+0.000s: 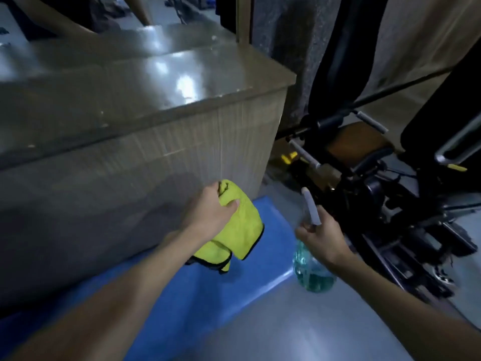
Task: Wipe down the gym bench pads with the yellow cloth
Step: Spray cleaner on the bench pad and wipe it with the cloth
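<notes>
The yellow cloth [239, 227] is hanging bunched and doubled over. It is not touching the gym bench yet but dangling near it, above the blue mat [208, 295] that is lying alongside the bench's base. The left hand [210, 209] is gripping it from the top, fingers curling over the gathered edge and thumb pressing into the folds. I'd say it's being wadded up to give a thick wiping face.

The right hand [321, 238] is closing round the neck of a spray bottle [311, 269] with bluish liquid inside, and the nozzle [311, 207] is pointing up toward the bench. The bottle is sitting closer to the bench than the cloth is, so it looks like the sprayer is leading, with wetting first and wiping after.

On the bench itself, the brown seat pad [359, 142] is lying low among the frame bars, and the black back pad [338, 61] is rising steeply above it. Both are waiting untouched. Whether they're damp, I can't tell in this light.

The wooden counter [156, 82] is standing just beside the bench, its corner crowding the seat end, so any approach is probably coming from the open side.
</notes>
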Action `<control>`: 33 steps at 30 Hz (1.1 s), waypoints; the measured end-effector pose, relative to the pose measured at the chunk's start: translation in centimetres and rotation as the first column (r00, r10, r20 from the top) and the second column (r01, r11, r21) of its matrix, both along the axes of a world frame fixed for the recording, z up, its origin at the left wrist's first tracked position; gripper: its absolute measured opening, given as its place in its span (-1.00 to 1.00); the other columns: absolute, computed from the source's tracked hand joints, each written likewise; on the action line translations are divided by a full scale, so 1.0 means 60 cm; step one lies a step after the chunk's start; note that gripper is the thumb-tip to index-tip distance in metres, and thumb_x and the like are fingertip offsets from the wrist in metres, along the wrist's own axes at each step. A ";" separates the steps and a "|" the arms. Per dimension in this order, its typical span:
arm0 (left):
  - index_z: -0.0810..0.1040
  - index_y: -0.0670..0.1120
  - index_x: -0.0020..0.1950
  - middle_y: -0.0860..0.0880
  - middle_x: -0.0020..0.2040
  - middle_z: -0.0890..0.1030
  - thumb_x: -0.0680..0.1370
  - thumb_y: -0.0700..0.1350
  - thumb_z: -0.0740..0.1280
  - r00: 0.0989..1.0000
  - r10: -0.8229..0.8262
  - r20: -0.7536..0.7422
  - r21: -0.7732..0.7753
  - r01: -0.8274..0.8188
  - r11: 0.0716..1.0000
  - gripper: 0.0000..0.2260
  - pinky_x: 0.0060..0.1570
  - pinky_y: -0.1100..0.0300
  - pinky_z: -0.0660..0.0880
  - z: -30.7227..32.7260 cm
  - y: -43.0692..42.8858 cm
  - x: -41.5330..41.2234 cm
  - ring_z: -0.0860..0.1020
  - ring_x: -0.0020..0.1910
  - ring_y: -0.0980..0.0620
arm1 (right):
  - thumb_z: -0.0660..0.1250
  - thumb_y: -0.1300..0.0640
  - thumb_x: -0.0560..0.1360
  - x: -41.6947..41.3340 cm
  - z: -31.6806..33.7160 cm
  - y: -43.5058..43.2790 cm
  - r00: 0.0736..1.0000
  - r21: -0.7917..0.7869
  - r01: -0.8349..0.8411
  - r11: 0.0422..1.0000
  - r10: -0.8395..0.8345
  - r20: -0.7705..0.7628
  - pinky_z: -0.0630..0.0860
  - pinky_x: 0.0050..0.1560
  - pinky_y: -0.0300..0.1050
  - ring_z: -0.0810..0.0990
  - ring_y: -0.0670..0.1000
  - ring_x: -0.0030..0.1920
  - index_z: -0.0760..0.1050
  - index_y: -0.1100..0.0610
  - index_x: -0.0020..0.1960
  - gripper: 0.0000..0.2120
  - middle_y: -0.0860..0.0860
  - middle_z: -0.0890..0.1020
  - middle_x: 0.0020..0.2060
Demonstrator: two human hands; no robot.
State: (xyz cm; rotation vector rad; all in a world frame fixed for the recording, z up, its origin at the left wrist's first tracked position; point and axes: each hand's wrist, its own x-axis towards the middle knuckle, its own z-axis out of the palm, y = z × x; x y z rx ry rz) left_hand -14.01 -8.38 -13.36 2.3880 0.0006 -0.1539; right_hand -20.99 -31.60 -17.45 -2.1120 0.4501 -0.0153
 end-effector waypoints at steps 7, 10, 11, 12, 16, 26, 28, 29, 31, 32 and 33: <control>0.36 -0.03 0.23 -0.10 0.12 0.61 0.58 0.08 0.30 0.981 -0.134 0.140 0.606 0.022 0.795 -0.69 -0.19 0.02 0.39 -0.250 -0.024 -0.030 0.60 0.09 -0.23 | 0.38 0.33 0.39 -0.026 -0.256 -0.013 0.993 0.065 -0.086 0.994 0.091 -0.080 0.44 -0.32 -0.02 0.36 0.00 -0.39 0.38 0.20 0.00 -0.75 0.02 0.41 -0.38; 0.39 0.01 0.23 -0.04 0.19 0.58 0.51 0.21 0.32 0.950 -0.218 -0.223 0.542 0.307 0.782 -0.59 -0.01 0.03 0.50 -0.407 -0.040 -0.078 0.57 0.15 -0.16 | 0.38 0.29 0.35 -0.041 -0.357 -0.012 0.985 0.131 -0.106 0.986 0.122 -0.121 0.58 -0.13 0.21 0.47 0.11 -0.27 0.34 0.09 -0.02 -0.70 0.03 0.43 -0.28; 0.41 0.02 0.24 -0.03 0.19 0.58 0.49 0.29 0.28 0.926 -0.202 -0.318 0.521 0.349 0.779 -0.54 0.05 0.04 0.50 -0.454 -0.043 -0.096 0.56 0.17 -0.15 | 0.38 0.26 0.33 -0.047 -0.385 -0.011 0.980 0.154 -0.116 0.981 0.138 -0.141 0.58 -0.11 0.25 0.48 0.10 -0.26 0.34 0.05 -0.01 -0.68 0.02 0.43 -0.25; 0.43 0.03 0.26 -0.04 0.20 0.56 0.49 0.35 0.22 0.929 -0.171 -0.327 0.530 0.330 0.781 -0.49 0.11 0.03 0.48 -0.495 -0.046 -0.109 0.54 0.21 -0.14 | 0.39 0.19 0.30 -0.053 -0.413 -0.013 0.975 0.171 -0.138 0.976 0.164 -0.149 0.57 -0.09 0.26 0.48 0.09 -0.24 0.35 0.00 0.00 -0.66 0.00 0.43 -0.22; 0.20 0.23 0.52 -0.07 0.56 0.18 0.44 0.46 -0.03 0.990 -0.114 -0.087 0.581 0.144 0.801 -0.31 0.44 -0.16 0.19 -0.586 -0.055 -0.095 0.14 0.54 -0.17 | 0.39 0.09 0.24 -0.071 -0.487 -0.024 0.960 0.198 -0.184 0.963 0.219 -0.172 0.58 -0.10 0.25 0.53 0.11 -0.27 0.39 -0.09 -0.14 -0.75 -0.07 0.47 -0.30; -0.19 0.32 0.56 0.01 0.64 -0.06 0.42 0.50 -0.14 0.978 -0.192 -0.079 0.643 0.198 0.740 -0.26 0.42 -0.40 -0.04 -0.712 -0.067 -0.122 -0.13 0.60 -0.16 | 0.38 0.33 0.37 -0.060 -0.566 -0.050 0.967 0.148 -0.170 0.974 0.193 -0.164 0.53 -0.20 0.04 0.45 0.10 -0.31 0.46 0.13 -0.01 -0.76 0.10 0.53 -0.29; -0.12 0.26 0.56 0.01 0.64 -0.01 0.42 0.49 -0.13 0.983 -0.176 -0.044 0.650 0.162 0.742 -0.25 0.42 -0.38 0.00 -0.712 -0.061 -0.128 -0.08 0.60 -0.14 | 0.38 0.28 0.36 -0.061 -0.570 -0.048 0.973 0.139 -0.152 0.979 0.173 -0.155 0.54 -0.17 0.03 0.58 0.20 -0.19 0.44 0.11 -0.08 -0.80 0.19 0.60 -0.20; -0.07 0.21 0.56 0.02 0.64 -0.01 0.40 0.50 -0.14 0.985 -0.168 -0.044 0.649 0.155 0.745 -0.22 0.42 -0.38 0.00 -0.713 -0.056 -0.135 -0.09 0.60 -0.14 | 0.37 0.26 0.34 -0.062 -0.572 -0.047 0.975 0.131 -0.145 0.981 0.165 -0.150 0.54 -0.14 0.02 0.62 0.21 -0.08 0.43 0.11 -0.10 -0.81 0.20 0.61 -0.17; -0.01 0.18 0.57 0.02 0.64 -0.09 0.34 0.55 -0.15 0.976 -0.195 -0.093 0.619 0.210 0.757 -0.14 0.44 -0.38 -0.05 -0.712 -0.037 -0.147 -0.16 0.60 -0.11 | 0.37 0.25 0.33 -0.065 -0.576 -0.040 0.977 0.125 -0.137 0.983 0.155 -0.150 0.55 -0.10 0.03 0.63 0.22 0.00 0.44 0.13 -0.11 -0.82 0.20 0.62 -0.17; -0.03 0.21 0.58 0.03 0.64 -0.16 0.31 0.58 -0.12 0.965 -0.227 -0.133 0.593 0.261 0.762 -0.11 0.45 -0.38 -0.09 -0.710 -0.023 -0.150 -0.22 0.60 -0.09 | 0.38 0.24 0.32 -0.067 -0.577 -0.036 0.977 0.124 -0.136 0.983 0.154 -0.151 0.54 -0.12 0.02 0.63 0.23 -0.04 0.44 0.14 -0.12 -0.82 0.21 0.62 -0.17; -0.09 0.26 0.58 0.03 0.63 -0.23 0.29 0.60 -0.08 0.949 -0.260 -0.175 0.574 0.314 0.756 -0.09 0.45 -0.39 -0.13 -0.707 -0.010 -0.150 -0.28 0.59 -0.07 | 0.38 0.22 0.30 -0.070 -0.577 -0.032 0.976 0.122 -0.136 0.983 0.155 -0.155 0.53 -0.15 0.00 0.61 0.23 -0.11 0.44 0.14 -0.13 -0.82 0.22 0.63 -0.17</control>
